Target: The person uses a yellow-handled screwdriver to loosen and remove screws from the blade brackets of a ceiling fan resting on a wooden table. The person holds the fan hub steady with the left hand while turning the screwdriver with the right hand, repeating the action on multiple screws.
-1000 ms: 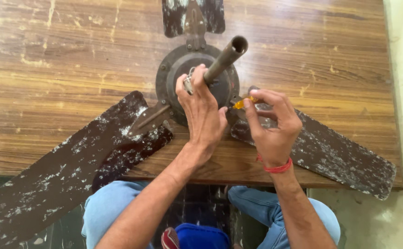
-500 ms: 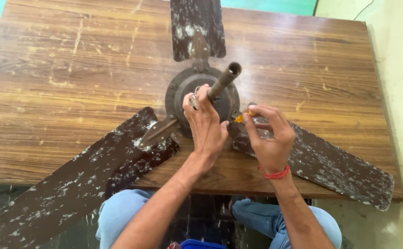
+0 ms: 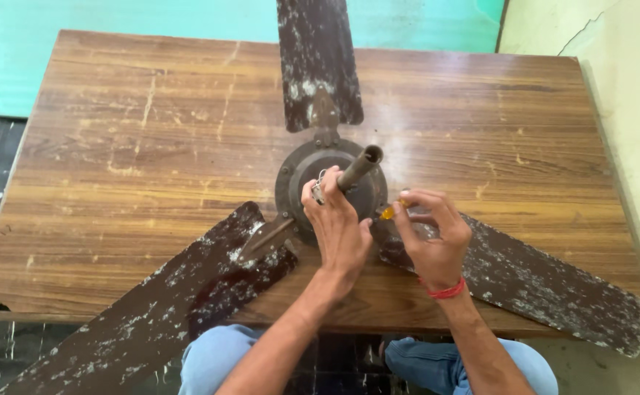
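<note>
- While the left hand [image 3: 338,227] presses fingers around the fan hub [image 3: 331,189] at the rod's [image 3: 358,168] base, seemingly steadying it, the right hand [image 3: 433,238] pinches a small orange-handled tool [image 3: 391,211] at the hub's four o'clock.
- Three blades [image 3: 318,62] spread at twelve, four and eight o'clock across the wooden table [image 3: 137,146].

Scratched wood table [image 3: 151,146], teal mat [image 3: 115,29].

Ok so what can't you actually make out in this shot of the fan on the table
All in the head view:
- The tool in the right hand: only a small orange bit shows; fingers hide the rest.
- The near side of the fan's motor housing: covered by the left hand.
- The lower-left blade: its tip is cut off by the picture's edge.
- Whatever pale thing sits at the left fingertips beside the rod: too small to tell.
</note>
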